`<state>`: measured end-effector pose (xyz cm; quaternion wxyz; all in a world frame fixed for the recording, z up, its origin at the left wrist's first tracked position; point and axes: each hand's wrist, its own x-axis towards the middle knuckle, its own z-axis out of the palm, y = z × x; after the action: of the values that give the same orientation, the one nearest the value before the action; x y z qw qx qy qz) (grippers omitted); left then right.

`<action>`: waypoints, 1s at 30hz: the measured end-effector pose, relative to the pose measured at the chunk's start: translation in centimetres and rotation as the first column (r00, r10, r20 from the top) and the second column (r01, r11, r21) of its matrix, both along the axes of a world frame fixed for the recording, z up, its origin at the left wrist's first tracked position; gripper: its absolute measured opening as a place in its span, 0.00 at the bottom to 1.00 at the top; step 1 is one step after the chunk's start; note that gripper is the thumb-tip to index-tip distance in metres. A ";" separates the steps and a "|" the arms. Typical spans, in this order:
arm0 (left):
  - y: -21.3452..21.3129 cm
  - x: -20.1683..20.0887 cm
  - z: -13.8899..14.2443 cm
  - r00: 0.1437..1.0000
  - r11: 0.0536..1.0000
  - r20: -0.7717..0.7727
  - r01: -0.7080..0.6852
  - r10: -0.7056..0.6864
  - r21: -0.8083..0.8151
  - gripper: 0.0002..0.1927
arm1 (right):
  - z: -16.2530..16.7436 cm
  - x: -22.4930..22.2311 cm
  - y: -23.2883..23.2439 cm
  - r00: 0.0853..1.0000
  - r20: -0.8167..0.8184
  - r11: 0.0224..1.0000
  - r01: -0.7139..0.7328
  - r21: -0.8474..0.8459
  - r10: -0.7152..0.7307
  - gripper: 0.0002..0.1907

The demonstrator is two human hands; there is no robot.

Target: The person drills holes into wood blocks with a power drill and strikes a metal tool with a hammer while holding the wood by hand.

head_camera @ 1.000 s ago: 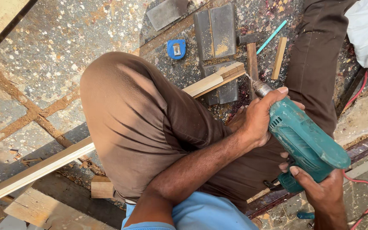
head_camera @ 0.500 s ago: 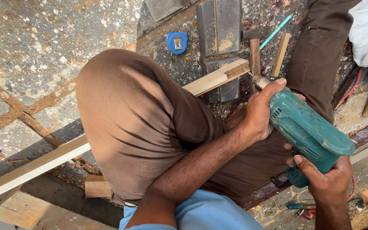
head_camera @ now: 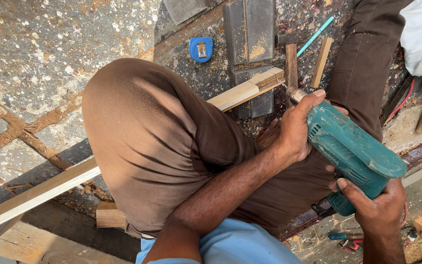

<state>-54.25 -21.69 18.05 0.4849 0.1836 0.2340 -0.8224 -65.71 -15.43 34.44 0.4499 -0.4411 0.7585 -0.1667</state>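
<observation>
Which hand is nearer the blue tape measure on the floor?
Left. The left hand grips the front of the teal drill, below and right of the tape measure; the right hand holds the drill's handle, farther away.

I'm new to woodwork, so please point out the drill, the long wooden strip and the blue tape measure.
drill [head_camera: 352,151]: head view, on its green body.
long wooden strip [head_camera: 240,93]: head view, near its drilled end.
blue tape measure [head_camera: 200,49]: head view, on its case.

A teal-green electric hand drill [head_camera: 352,149] with a metal chuck is held tilted, its bit set against the end of a long pale wooden strip [head_camera: 242,92]. The strip is laid slantwise under a bent knee, across dark grey blocks.
</observation>
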 end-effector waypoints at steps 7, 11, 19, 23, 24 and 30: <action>0.1 -0.3 0.4 1.000 0.999 -0.019 -0.004 0.003 -0.033 0.26 | 0.7 -0.7 -0.1 0.999 -0.037 0.999 -0.030 0.029 0.031 0.20; -0.1 -0.2 0.7 1.000 1.000 -0.030 -0.003 0.002 -0.018 0.26 | 0.9 -0.7 -0.2 0.999 -0.016 0.999 -0.038 0.008 0.038 0.22; 0.2 -1.1 0.4 0.995 0.996 -0.061 -0.084 0.083 -0.018 0.25 | 2.7 0.1 -3.1 0.932 -0.135 0.941 -0.339 0.005 0.337 0.37; 0.4 -0.4 1.7 0.852 0.997 0.523 -0.033 -0.005 0.064 0.28 | 4.9 0.6 -6.8 0.606 -0.463 0.728 -0.672 0.137 0.647 0.45; 0.5 0.3 2.5 0.684 0.992 0.726 -0.022 -0.075 0.123 0.28 | 5.4 0.7 -7.9 0.617 -0.433 0.732 -0.659 0.172 0.657 0.46; -1.4 8.0 6.7 0.194 0.875 0.864 0.053 0.464 -0.482 0.26 | 6.0 1.2 -13.5 0.575 -0.292 0.631 -0.760 0.156 0.764 0.45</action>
<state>-46.24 -23.05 24.80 0.6576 0.5127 -0.2728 -0.4798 -64.50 -28.92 40.49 0.3463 -0.7420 0.5603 0.1246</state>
